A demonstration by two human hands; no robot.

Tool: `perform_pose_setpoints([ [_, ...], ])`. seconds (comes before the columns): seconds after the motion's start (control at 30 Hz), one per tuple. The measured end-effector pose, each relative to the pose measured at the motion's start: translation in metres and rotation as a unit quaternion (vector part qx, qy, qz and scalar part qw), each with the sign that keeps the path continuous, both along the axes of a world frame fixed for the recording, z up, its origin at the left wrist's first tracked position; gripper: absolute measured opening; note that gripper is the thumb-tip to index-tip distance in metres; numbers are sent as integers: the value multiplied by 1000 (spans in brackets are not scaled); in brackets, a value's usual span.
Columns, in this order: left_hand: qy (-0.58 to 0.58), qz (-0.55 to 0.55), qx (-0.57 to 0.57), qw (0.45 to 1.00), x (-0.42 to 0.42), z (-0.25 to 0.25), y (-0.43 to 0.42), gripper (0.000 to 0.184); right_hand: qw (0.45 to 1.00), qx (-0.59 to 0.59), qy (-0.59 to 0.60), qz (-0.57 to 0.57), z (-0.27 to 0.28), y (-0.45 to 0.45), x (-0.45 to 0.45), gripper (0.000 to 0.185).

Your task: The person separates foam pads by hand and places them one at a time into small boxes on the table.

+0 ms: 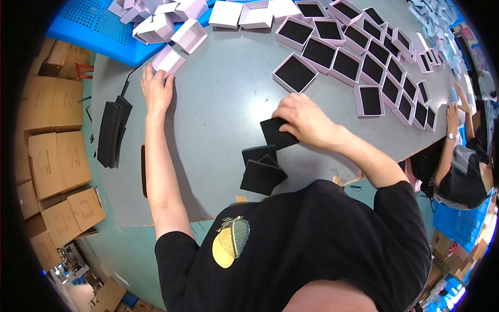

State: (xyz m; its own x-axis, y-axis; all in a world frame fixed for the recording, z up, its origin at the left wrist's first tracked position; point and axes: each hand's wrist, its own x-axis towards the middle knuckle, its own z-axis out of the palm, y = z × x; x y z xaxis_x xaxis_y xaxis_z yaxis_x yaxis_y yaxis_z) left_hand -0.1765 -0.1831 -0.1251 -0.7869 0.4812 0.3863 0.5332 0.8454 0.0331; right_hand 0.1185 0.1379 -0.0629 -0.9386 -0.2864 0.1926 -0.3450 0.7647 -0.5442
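My left hand (157, 89) reaches to the far left of the table, its fingers and thumb around the near end of an open pale pink box (169, 60). In my right hand (306, 118) is a square black foam pad (277, 134), pinched by one edge just above the table, with the thumb on top. Right beside that pad lies a small loose pile of black pads (262, 174), close to my body. Pink boxes with black pads inside (295, 73) stand in slanting rows to the right of my right hand.
A blue plastic basket (99, 31) with more pink boxes (156, 28) sits at the far left. Black strips (110, 132) lie stacked near the table's left edge. At the right, a co-worker (462, 171) reaches onto the grey table (218, 104). Cardboard cartons (57, 104) stand on the left.
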Motion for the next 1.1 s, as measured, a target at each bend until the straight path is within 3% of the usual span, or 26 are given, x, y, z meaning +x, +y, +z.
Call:
perform_pose_setpoints([
  [0.1, -204, -58, 186, 959, 39, 30, 17, 20, 995, -58, -41, -75, 7, 18, -5, 18],
  [0.17, -215, -110, 197, 950, 71, 37, 25, 26, 991, -51, 27, -118, 23, 28, -8, 16],
  [0.23, -292, -126, 217, 923, 115, 48, 44, 52, 981, -73, 110, -142, 38, 33, -14, 16],
  [0.37, -356, -200, 261, 875, 173, 44, 93, 116, 964, -216, 48, -149, 41, 15, -38, 15],
  [0.43, -383, -200, 283, 856, 184, 43, 113, 120, 966, -228, 11, -125, 24, 7, -52, 15],
  [0.53, -409, -196, 275, 847, 192, 47, 126, 123, 987, 74, 127, -56, 11, 11, -57, 8],
  [0.6, -407, -223, 272, 843, 190, 41, 131, 126, 990, 110, 84, -12, 16, 18, -56, 5],
  [0.77, -405, -260, 261, 837, 187, 43, 141, 122, 988, 106, 77, 83, 20, 33, -64, 4],
  [0.93, -366, -298, 269, 840, 189, 39, 147, 122, 979, 157, 128, 7, 10, 20, -40, 13],
  [0.97, -410, -310, 301, 803, 188, 44, 146, 107, 981, 145, 127, 22, 11, 17, -30, 13],
  [1.03, -233, -304, 242, 892, 159, 44, 133, 90, 978, 113, 165, 54, 1, 20, -15, 16],
  [1.1, -53, -271, 161, 948, 115, 52, 118, 71, 981, 150, 119, 7, 4, 25, 3, 18],
])
